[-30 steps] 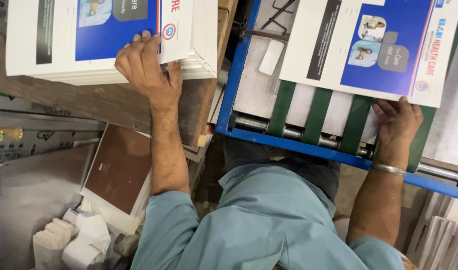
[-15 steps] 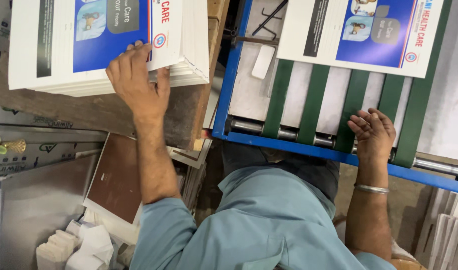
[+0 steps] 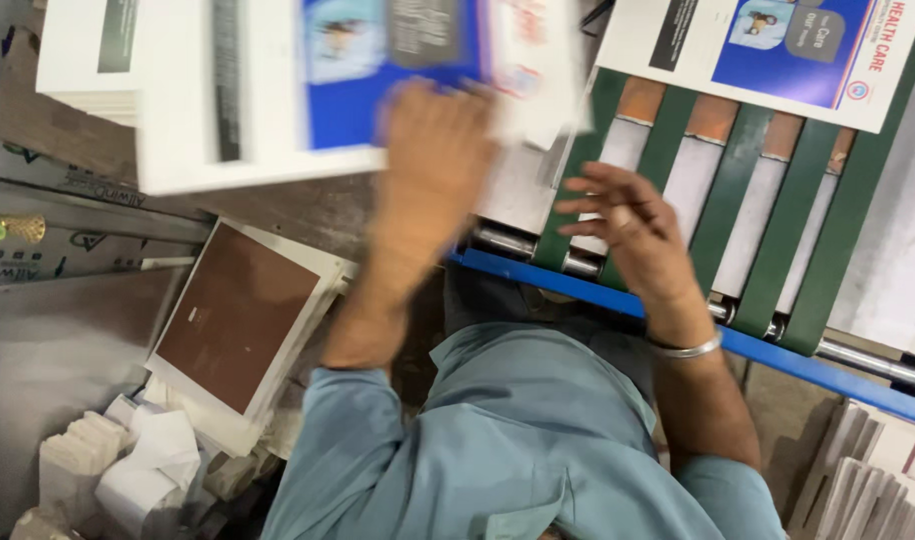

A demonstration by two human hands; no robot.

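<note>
— Well, what's each hand doing?
— My left hand (image 3: 433,150) grips a blurred white-and-blue printed sheet (image 3: 308,90), upper left; my right hand (image 3: 628,225), fingers spread, empty, hovers over green conveyor belts (image 3: 768,200), seemingly ready for feeding.

Printed sheet (image 3: 358,90): glossy paper. Conveyor belts (image 3: 768,250): matt green rubber-like strips. Rollers (image 3: 868,362): shiny metal. Bench (image 3: 308,215): rough worn wood. Shirt (image 3: 518,440): soft cloth.
</note>
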